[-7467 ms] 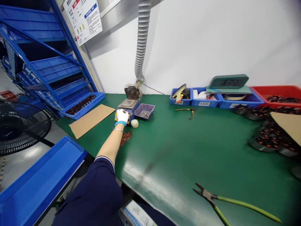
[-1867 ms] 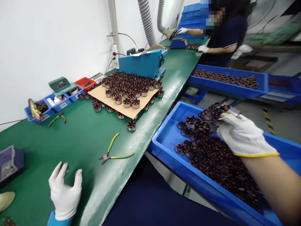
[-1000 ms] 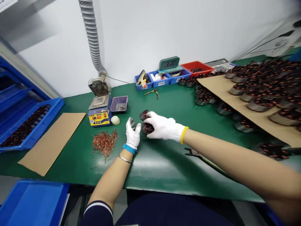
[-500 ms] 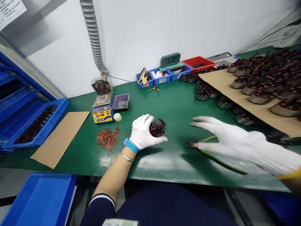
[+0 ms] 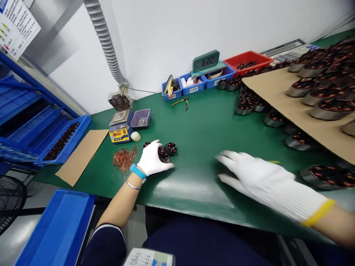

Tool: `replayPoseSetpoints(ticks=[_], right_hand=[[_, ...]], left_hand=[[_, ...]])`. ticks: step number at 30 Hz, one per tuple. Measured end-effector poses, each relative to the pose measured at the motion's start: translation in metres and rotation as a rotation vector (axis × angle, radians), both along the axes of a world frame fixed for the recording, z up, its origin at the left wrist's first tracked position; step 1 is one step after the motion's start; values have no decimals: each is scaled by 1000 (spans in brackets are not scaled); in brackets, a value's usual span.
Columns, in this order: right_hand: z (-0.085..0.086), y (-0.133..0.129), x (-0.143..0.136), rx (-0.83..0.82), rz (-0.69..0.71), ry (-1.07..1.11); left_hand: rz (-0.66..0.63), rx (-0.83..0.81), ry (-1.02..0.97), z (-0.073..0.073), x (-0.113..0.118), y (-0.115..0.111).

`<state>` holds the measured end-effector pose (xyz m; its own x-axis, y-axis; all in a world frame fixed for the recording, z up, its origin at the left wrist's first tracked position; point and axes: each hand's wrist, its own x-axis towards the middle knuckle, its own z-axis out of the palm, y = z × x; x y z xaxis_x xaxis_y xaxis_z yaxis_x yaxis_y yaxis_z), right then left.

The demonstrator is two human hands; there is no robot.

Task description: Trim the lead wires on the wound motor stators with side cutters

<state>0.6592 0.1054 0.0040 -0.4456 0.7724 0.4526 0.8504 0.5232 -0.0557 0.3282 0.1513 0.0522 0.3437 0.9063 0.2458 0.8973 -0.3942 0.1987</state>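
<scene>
My left hand (image 5: 149, 159), white-gloved, is curled round a small copper-wound motor stator (image 5: 163, 156) low over the green table. A second stator (image 5: 171, 148) sits against it on the right, and part of another dark piece (image 5: 146, 144) shows behind the fingers. To the right, my right hand (image 5: 249, 173) is in a white glove too, slightly blurred, with fingers stretched out and apart and nothing visible between them. A short bit of a yellow-green strip (image 5: 274, 162) peeks out behind it; the glove hides the remainder.
Copper wire scraps (image 5: 124, 159) lie left of my left hand, near a solder pot (image 5: 120, 129) and a purple tray (image 5: 141, 119). Pliers (image 5: 181, 102) lie farther back, before small blue bins (image 5: 192, 85). Larger stators (image 5: 330, 175) and a loaded cardboard sheet (image 5: 266, 87) occupy the right.
My left hand has moved left with the stators, toward the wire scraps. The view has shifted a little. My right hand's fingers have drawn closer together and now cover most of the green strip.
</scene>
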Motion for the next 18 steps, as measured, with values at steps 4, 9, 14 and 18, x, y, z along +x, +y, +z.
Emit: replayPoseSetpoints(ticks=[4,9,14,18], right_hand=[[58,53,-85,-159,254,-97],[70,81,-148,-373,266,-222],[53,68,-115,-473,85,-243],[50,65,-117,-429,178,-126]], left_hand=[[107,-34,25,-3,14,8],[92,-25,113,-9,11,5],[11,-57,182,-5,-9,2],[1,-60,141,-8,-14,5]])
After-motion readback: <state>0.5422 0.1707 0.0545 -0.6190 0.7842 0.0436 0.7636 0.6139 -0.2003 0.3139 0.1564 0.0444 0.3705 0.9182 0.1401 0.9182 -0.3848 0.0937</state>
